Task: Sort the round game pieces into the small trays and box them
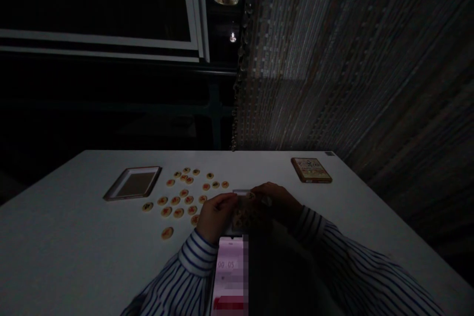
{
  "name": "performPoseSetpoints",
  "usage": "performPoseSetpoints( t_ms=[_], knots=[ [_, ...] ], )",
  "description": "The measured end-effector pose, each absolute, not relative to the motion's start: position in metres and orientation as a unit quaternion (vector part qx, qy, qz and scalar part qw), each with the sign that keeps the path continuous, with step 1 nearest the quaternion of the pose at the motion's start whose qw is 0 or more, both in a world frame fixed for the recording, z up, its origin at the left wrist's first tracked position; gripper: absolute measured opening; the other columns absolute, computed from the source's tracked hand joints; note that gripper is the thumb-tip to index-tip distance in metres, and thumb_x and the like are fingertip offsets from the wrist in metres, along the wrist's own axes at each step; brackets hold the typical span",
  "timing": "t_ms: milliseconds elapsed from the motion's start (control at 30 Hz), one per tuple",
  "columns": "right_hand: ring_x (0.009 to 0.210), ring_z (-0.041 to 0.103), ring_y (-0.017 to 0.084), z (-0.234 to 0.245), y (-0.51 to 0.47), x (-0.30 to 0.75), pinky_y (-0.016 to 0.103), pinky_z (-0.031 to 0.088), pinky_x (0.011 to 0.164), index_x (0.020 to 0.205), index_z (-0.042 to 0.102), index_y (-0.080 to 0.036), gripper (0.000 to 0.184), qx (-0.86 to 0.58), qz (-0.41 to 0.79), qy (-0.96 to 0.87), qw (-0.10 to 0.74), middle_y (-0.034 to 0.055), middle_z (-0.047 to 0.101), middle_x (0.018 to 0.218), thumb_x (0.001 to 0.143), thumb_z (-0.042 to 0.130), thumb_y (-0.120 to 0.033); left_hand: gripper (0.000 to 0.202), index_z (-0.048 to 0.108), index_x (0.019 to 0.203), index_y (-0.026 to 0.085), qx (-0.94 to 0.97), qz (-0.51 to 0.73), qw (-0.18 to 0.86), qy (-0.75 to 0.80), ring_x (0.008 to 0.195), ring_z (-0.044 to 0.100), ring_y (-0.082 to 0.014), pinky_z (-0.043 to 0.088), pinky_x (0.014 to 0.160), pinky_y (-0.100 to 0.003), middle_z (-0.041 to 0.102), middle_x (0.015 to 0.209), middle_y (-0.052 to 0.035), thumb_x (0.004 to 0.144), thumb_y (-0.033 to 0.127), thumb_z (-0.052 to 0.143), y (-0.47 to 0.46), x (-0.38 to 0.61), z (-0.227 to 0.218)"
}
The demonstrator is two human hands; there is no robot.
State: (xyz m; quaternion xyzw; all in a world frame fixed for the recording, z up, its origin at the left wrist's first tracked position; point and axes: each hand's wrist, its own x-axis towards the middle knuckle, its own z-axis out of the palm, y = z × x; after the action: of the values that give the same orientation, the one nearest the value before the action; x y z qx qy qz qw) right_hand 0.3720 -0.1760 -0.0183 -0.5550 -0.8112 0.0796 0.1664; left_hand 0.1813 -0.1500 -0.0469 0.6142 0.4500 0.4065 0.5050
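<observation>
The scene is dim. Both my hands meet over the middle of a white table (74,247). My left hand (215,215) has its fingers curled onto a small clear packet or box (242,207) that seems to hold round pieces. My right hand (276,200) grips the same packet from the right side, fingers closed. Several round cream game discs with red marks (181,197) lie scattered just left of my hands. Both sleeves are white with blue stripes.
A shallow rectangular tray or box lid (133,182) lies at the left back of the table. A printed box (311,169) lies at the right back. A phone with a timer screen (230,276) sits near me. A bead curtain (333,59) hangs behind.
</observation>
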Motion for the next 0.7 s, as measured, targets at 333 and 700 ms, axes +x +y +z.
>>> performPoseSetpoints(
  t_ms=[333, 700],
  knots=[
    [0.075, 0.054, 0.014, -0.048, -0.167, 0.412, 0.025, 0.039, 0.067, 0.091, 0.063, -0.019, 0.021, -0.603, 0.079, -0.791, 0.073, 0.0063, 0.062, 0.087, 0.073, 0.054, -0.026, 0.026, 0.066, 0.084, 0.018, 0.668, 0.371, 0.403, 0.505, 0.084, 0.062, -0.0183, 0.049, 0.076, -0.030, 0.069, 0.084, -0.0040, 0.070, 0.036, 0.053, -0.141, 0.167, -0.080],
    [0.081, 0.052, 0.016, -0.049, -0.155, 0.408, 0.026, 0.037, 0.069, 0.090, 0.065, -0.025, 0.020, -0.603, 0.097, -0.792, 0.003, 0.0060, 0.058, 0.088, 0.072, 0.057, -0.027, 0.027, 0.067, 0.084, 0.019, 0.672, 0.358, 0.379, 0.526, 0.082, 0.062, -0.0184, 0.050, 0.072, -0.028, 0.069, 0.083, -0.0033, 0.069, 0.038, 0.052, -0.139, 0.164, -0.081]
  ],
)
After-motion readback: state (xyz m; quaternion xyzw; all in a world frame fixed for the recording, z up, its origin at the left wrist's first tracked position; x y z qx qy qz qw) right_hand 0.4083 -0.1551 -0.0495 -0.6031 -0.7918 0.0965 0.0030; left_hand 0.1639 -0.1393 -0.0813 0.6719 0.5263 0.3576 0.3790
